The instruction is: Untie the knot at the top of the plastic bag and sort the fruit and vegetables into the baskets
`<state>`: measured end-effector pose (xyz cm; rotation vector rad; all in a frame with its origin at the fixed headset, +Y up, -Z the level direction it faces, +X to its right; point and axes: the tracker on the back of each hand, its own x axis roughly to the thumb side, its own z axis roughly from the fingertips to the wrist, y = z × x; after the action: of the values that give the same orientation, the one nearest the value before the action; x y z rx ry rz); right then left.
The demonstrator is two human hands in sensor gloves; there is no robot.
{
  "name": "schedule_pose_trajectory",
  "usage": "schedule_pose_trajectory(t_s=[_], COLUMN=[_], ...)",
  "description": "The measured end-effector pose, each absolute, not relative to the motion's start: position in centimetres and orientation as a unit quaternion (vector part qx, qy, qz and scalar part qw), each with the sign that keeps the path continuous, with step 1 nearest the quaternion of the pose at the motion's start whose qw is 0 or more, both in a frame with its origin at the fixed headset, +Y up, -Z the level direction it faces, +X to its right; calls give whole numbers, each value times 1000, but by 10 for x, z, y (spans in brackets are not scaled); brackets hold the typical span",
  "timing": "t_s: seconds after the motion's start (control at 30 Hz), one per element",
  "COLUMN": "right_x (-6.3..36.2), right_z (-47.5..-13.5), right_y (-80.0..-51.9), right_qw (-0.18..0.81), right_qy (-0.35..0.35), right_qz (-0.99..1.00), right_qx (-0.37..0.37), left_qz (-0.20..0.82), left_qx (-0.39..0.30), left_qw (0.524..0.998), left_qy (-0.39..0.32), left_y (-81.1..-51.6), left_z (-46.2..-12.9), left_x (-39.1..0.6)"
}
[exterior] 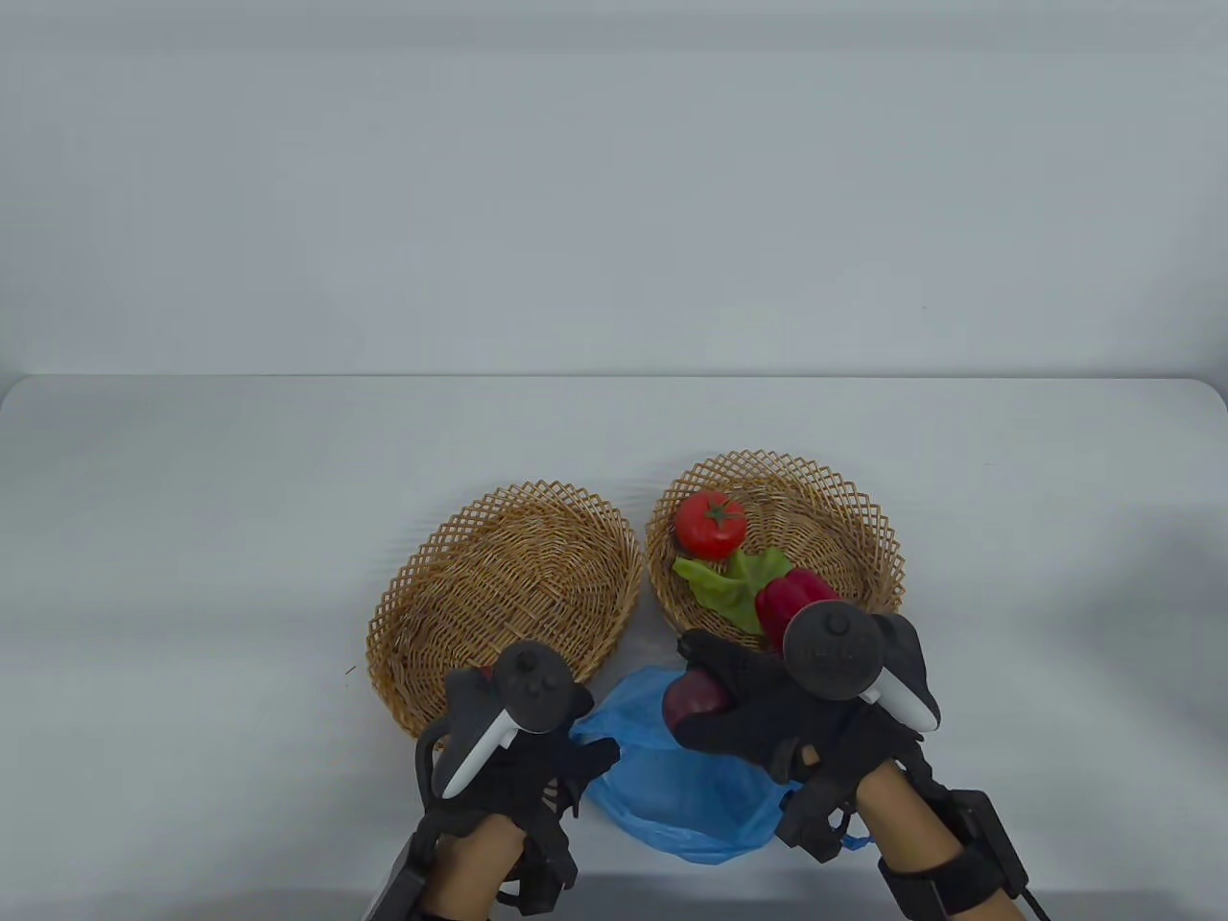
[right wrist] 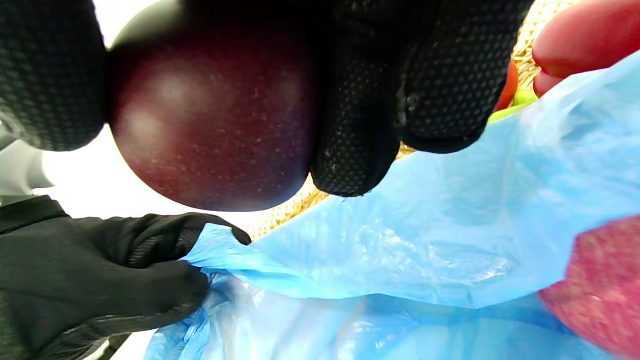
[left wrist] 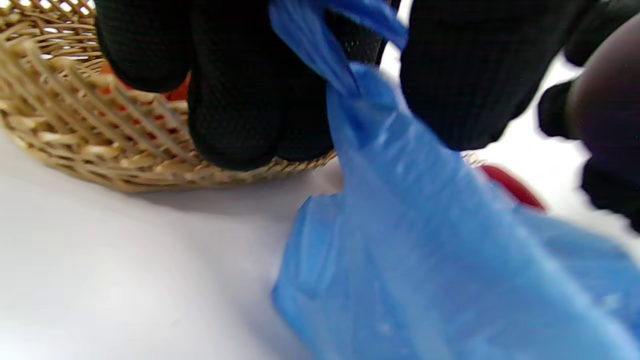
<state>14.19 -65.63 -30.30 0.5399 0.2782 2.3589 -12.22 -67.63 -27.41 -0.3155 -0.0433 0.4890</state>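
Observation:
A blue plastic bag (exterior: 672, 787) lies open at the table's front, between my hands. My right hand (exterior: 743, 700) grips a dark purple-red round fruit (exterior: 693, 705) just above the bag's mouth; up close my fingers (right wrist: 360, 125) curl round the fruit (right wrist: 210, 125). My left hand (exterior: 576, 753) pinches the bag's left edge (left wrist: 350, 75), also seen from the right wrist (right wrist: 100, 280). A speckled red fruit (right wrist: 600, 285) shows at the bag (right wrist: 425, 225). The right basket (exterior: 863, 518) holds a tomato (exterior: 710, 525), a lettuce leaf (exterior: 720, 585) and a red pepper (exterior: 791, 595).
The left wicker basket (exterior: 508, 585) stands just beyond my left hand; something orange-red (left wrist: 107, 70) shows through its weave (left wrist: 75, 140). The two baskets sit side by side mid-table, with the table's far edge and a plain wall behind them.

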Motion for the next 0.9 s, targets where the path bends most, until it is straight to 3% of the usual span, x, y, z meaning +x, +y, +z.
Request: schedule_pose_trajectory(t_s=[0.3, 0.47, 0.67, 0.8, 0.9], right_x=[153, 138, 106, 99, 97], right_z=[-294, -274, -241, -232, -233], right_y=[-640, -625, -618, -618, -620], right_qw=[454, 363, 273, 222, 219], right_qy=[23, -54, -114, -162, -147], right_qz=[874, 903, 906, 910, 912], right_qx=[170, 224, 304, 312, 313], left_qz=[494, 506, 513, 533, 538], left_qx=[-95, -90, -146, -156, -158], left_qw=[859, 848, 820, 806, 803], left_qy=[-89, -129, -206, -203, -200], left_y=[-644, -642, -651, -655, -655], left_z=[-264, -262, -262, -263, -264], left_x=[-162, -153, -127, -126, -128])
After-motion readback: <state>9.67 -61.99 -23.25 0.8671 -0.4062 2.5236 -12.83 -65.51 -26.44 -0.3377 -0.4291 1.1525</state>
